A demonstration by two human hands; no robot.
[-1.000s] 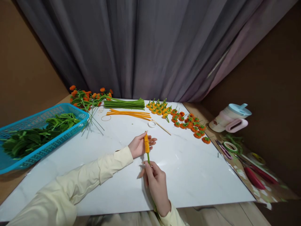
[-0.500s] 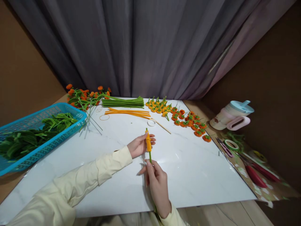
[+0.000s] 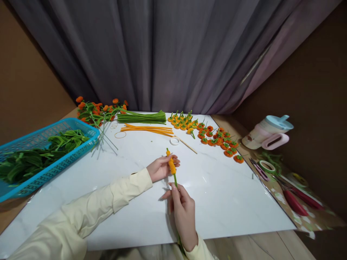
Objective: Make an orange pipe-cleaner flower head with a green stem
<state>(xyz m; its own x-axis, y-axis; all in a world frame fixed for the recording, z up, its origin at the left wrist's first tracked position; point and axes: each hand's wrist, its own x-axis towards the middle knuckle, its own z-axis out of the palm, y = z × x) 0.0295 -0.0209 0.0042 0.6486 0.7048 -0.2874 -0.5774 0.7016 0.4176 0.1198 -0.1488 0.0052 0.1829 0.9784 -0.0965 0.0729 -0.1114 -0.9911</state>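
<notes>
Above the white tabletop (image 3: 222, 202), my left hand (image 3: 161, 167) pinches an orange pipe cleaner (image 3: 172, 167) coiled round a green pipe cleaner stem (image 3: 175, 179). The coil sits in bunched turns near the stem's upper end, and a short green tip pokes out at the top. My right hand (image 3: 183, 213), closer to me, is closed on the lower green stem between thumb and forefinger. The stem's lower part is mostly hidden by this hand. Beyond my hands lie loose orange pipe cleaners (image 3: 148, 129) and a bundle of green ones (image 3: 142, 117).
At left stands a blue basket (image 3: 67, 160) of green leaves. Finished orange flowers (image 3: 115, 102) lie behind it. Yellow flower heads (image 3: 183, 126) and orange ones (image 3: 228, 153) spread at back right, near a white ring (image 3: 175, 141) and a stick (image 3: 188, 147). A cup (image 3: 267, 131) and red-handled pliers (image 3: 295, 203) are at right.
The orange coil and stem have tilted, the top leaning a little to the left and the lower end to the right. My right hand has shifted slightly right with the stem.
</notes>
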